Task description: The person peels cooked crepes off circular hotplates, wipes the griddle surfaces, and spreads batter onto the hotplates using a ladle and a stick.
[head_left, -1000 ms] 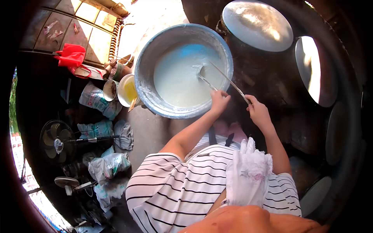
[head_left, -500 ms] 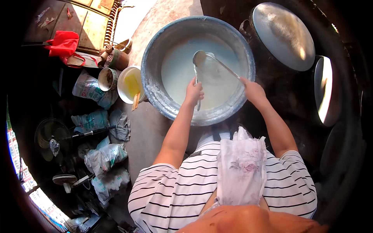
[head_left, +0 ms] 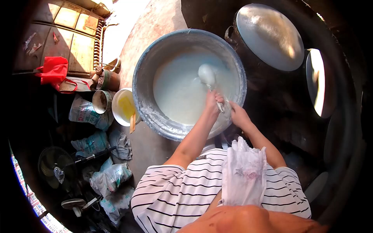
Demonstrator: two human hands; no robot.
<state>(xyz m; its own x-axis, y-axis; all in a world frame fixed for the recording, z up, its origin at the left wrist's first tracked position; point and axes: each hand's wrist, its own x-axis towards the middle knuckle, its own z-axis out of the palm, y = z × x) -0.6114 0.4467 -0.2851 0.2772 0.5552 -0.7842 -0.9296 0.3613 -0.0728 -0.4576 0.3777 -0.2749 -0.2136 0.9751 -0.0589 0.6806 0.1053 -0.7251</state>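
A large round metal tub (head_left: 143, 105) holds milky white liquid (head_left: 175, 85). Over it, my left hand (head_left: 215, 101) is closed around the handle of a ladle (head_left: 206, 74), whose rounded bowl is coated white and sits at the liquid. The handle's end sticks out below my fist. My right hand (head_left: 239, 115) is closed at the tub's near right side, just beside my left hand. A pale, blurred streak rises from its fingers, in line with the long-handled utensil it held earlier; the far end of that utensil is hidden.
Left of the tub stands a white bucket (head_left: 116, 106) with yellow contents and a wooden stick (head_left: 133, 123). Nearby are a smaller pot (head_left: 101, 103), plastic sacks (head_left: 91, 112), a fan (head_left: 54, 167) and a red bag (head_left: 54, 70). Large round lids (head_left: 270, 37) stand at right.
My left hand has moved right, and its ladle now points up and left. My right hand has come down and left, close to my left. The view has shifted slightly.
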